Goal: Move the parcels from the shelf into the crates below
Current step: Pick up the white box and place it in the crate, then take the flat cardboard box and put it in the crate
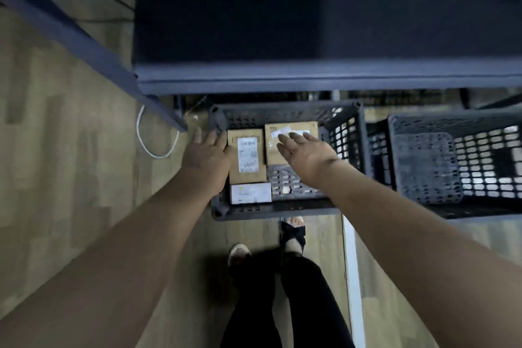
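**A:** Grip check: left hand [206, 154] fingers straight, spread, holding nothing, sitting at the left wall of the near crate [271, 210]. Right hand [303, 151] same, fingers out flat, nothing pinched, over the right brown parcel [275, 159]. Can't tell if it's touching the parcel or just above it.

**B:** Parcels all in?

**A:** Three in that crate. Left brown parcel [247, 157] flat with label up, right brown one just beside it toward the back, small white box [250, 193] at the front wall. Front-right of the floor grid is bare. Second crate [463, 161] to the right looks to hold none. Shelf [310, 76] above reads dark, no parcel visible on it from here, but the view is blurred.

**B:** Risks?

**A:** Main one, my read: shelf edge hangs right over the crate's back half. Lift either hand straight up and knuckles or forearm could clip it. Second: left hand is against the crate wall, a catch on withdrawal could drag the crate. Third: white cable [158, 150] loops on the floor left of the crate, feet [293, 237] are close behind it. Trip or snag hazard on a sidestep.

**B:** Stacking?

**A:** Next parcel dropped on the brown pair could slide off tilted. Bare corner is safer.
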Motion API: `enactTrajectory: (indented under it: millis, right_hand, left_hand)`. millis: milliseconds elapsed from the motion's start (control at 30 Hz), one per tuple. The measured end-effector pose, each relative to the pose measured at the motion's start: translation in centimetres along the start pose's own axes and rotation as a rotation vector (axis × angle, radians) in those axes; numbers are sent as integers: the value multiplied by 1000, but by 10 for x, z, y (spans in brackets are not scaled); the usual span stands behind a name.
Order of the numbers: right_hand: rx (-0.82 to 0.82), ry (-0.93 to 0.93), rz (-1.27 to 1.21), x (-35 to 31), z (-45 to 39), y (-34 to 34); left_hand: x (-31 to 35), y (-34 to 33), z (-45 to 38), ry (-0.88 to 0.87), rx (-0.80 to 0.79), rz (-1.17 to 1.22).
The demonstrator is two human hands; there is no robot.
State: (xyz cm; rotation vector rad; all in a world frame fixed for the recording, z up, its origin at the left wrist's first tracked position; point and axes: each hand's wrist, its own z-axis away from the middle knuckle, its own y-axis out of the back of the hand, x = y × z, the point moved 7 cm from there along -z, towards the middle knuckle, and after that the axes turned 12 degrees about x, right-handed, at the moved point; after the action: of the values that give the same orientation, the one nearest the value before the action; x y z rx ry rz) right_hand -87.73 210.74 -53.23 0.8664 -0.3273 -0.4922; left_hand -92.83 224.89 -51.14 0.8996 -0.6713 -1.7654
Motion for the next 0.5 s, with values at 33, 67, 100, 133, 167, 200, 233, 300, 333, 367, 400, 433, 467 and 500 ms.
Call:
enactTrajectory:
  millis: [33, 67, 100, 133, 167, 200, 233, 300, 333, 367, 400, 433, 467, 500]
  right_hand:
    - [42, -34, -22, 6, 14, 26]
    - [85, -69, -47, 10, 30, 51]
    - [128, -107, -77, 14, 45, 74]
    - [170, -148, -112, 17, 61, 97]
    - [213, -188, -150, 20, 76, 119]
    - [258, -224, -190, 21, 91, 141]
    - [304, -254, -229, 21, 107, 162]
    - [395, -300, -306, 19, 138, 200]
    - [445, -316, -340, 17, 153, 217]
    - [498, -329, -368, 16, 168, 232]
    - [547, -341, -387, 14, 182, 246]
    - [591, -352, -401, 12, 195, 256]
    - [629, -361, -414, 11, 208, 265]
    - [663, -367, -427, 10, 219, 273]
  left_hand:
    - [-9, 26, 15, 25, 52, 15]
    - [-18, 52, 31, 55, 91, 38]
    - [-26, 78, 46, 89, 122, 73]
    - [-35, 102, 62, 126, 153, 115]
    - [-43, 125, 77, 155, 189, 157]
    - [-49, 147, 93, 176, 234, 193]
    - [-54, 167, 108, 190, 288, 223]
    - [-63, 204, 140, 226, 399, 287]
    - [-66, 219, 156, 246, 446, 320]
    - [-68, 231, 171, 265, 486, 351]
    - [-70, 243, 185, 282, 523, 381]
    - [-71, 252, 198, 298, 555, 411]
    - [-72, 259, 211, 313, 584, 440]
    - [-73, 265, 222, 327, 609, 470]
